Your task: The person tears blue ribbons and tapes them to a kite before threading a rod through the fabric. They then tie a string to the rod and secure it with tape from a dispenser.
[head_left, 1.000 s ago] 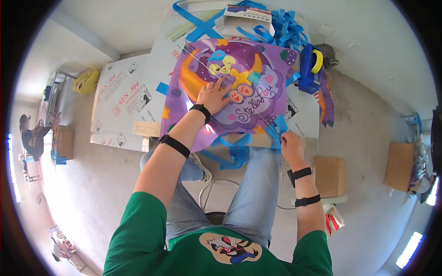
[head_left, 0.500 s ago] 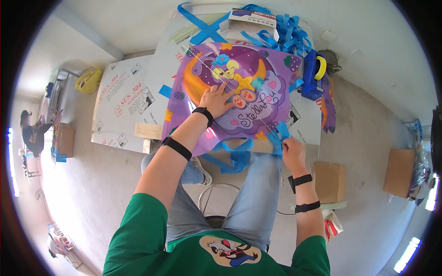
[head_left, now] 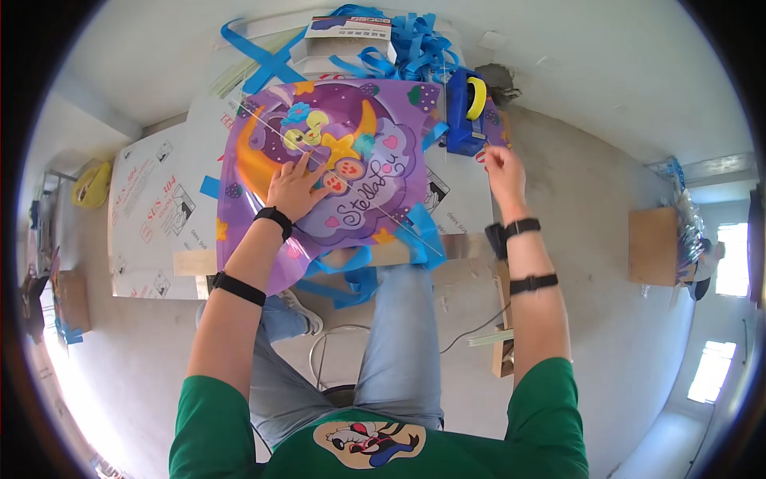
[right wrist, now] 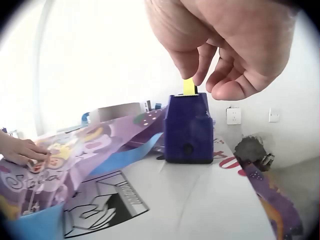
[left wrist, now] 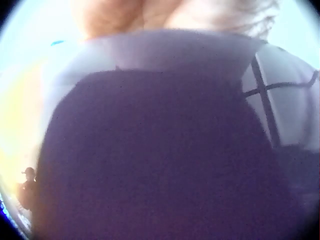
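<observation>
My left hand (head_left: 294,190) lies spread on a purple sheet (head_left: 399,120) printed with a cartoon rabbit, a moon and "StellaLou". A thin pale rod runs diagonally across this sheet, passing by the hand. My right hand (head_left: 507,176) is at a blue tape dispenser (head_left: 459,116) that carries a yellow roll (head_left: 477,97). Its thumb and finger pinch the yellow tape end (right wrist: 188,86) at the dispenser's toothed edge in the right wrist view. Blue ribbon (head_left: 423,231) shows under the sheet's near right corner. A purple surface and part of the palm (left wrist: 175,15) fill the left wrist view.
Behind the sheet stand an opened carton (head_left: 343,52) and a heap of blue ribbon (head_left: 419,40). Film-covered metal panels (head_left: 159,207) make up the worktop. Another printed purple piece (right wrist: 275,200) hangs at its right edge. Cardboard boxes stand on the floor.
My right hand has left the sheet's near right corner and moved up and away to the tape dispenser. My left hand stays on the sheet. The head view has turned to the right.
</observation>
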Available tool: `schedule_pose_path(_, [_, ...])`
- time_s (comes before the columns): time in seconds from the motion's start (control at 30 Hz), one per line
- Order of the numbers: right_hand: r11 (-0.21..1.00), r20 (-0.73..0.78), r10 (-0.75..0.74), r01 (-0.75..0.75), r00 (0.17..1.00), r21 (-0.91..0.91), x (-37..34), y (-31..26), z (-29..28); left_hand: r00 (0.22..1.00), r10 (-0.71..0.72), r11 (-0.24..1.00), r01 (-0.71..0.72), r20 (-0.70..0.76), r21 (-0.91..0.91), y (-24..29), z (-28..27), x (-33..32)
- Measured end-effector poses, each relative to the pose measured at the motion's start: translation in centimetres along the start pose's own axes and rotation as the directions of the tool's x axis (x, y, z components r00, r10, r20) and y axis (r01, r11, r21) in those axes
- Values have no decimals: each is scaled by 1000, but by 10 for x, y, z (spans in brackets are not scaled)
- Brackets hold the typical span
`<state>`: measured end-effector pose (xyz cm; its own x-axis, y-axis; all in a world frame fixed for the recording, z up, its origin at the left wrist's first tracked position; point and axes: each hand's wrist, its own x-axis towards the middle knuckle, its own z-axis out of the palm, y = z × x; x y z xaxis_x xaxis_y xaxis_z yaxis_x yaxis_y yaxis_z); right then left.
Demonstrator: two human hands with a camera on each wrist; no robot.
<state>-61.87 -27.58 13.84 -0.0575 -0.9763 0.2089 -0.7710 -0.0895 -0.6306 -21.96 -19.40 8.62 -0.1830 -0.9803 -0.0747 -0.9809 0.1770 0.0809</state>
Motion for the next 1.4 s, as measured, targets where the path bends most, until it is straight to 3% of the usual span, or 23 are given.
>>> schedule_pose_path(0.07, [999, 17, 24, -23, 1000, -43, 26, -7, -1, 1000, -5, 1000, 5, -1, 7, 2, -3, -1])
schedule_pose_path(0.13, [987, 92, 154, -149, 984, -55, 39, -30, -4, 1000, -13, 1000, 13, 3, 13, 1, -2, -1])
schedule_pose_path(0.27, [959, 205, 279, -284, 938, -2, 53, -23, 11, 1000, -13, 1000, 13, 13, 0, -1, 0, 0])
schedule_pose_path(0.33, [823, 215, 446, -493, 869, 284, 58, -13, 18, 1000, -14, 1000, 14, 27, -9, -2, 2, 0])
schedule_pose_path(0.37, [822, 215, 447, -493, 869, 284, 59, -8, 21, 1000, -10, 1000, 10, 23, -6, -2, 2, 0])
schedule_pose_path(0.43, [562, 297, 507, -571, 809, 599, 61, 1, 27, 1000, -4, 1000, 4, 15, -4, -2, 1, 0])
schedule_pose_path(0.47, [564, 294, 506, -569, 811, 599, 61, 5, 29, 1000, -11, 1000, 11, 27, -2, -2, 1, 0])
schedule_pose_path(0.53, [401, 317, 552, -579, 771, 710, 58, 3, 31, 999, -20, 1000, 20, 39, -2, -1, 0, 0])
schedule_pose_path(0.67, [385, 308, 549, -562, 777, 732, 53, -4, 29, 999, -31, 999, 31, 37, -23, -1, 0, -1])
schedule_pose_path(0.73, [247, 281, 638, -537, 717, 807, 51, -2, 29, 999, -33, 999, 34, 38, -29, -1, 2, -1])
schedule_pose_path(0.83, [331, 285, 544, -514, 789, 791, 42, 8, 31, 999, -24, 999, 25, 23, -38, -2, 3, -1])
schedule_pose_path(1.27, [410, 180, 452, -383, 873, 828, 28, 30, 59, 999, -25, 998, 24, -24, -62, -5, 7, -3])
schedule_pose_path(1.33, [600, 114, 467, -409, 877, 688, 29, 38, 60, 999, -26, 998, 24, -32, -59, -6, 6, -3])
schedule_pose_path(1.4, [669, 97, 469, -425, 878, 610, 17, 85, 75, 1000, -19, 996, 17, -25, -92, -6, 6, -2])
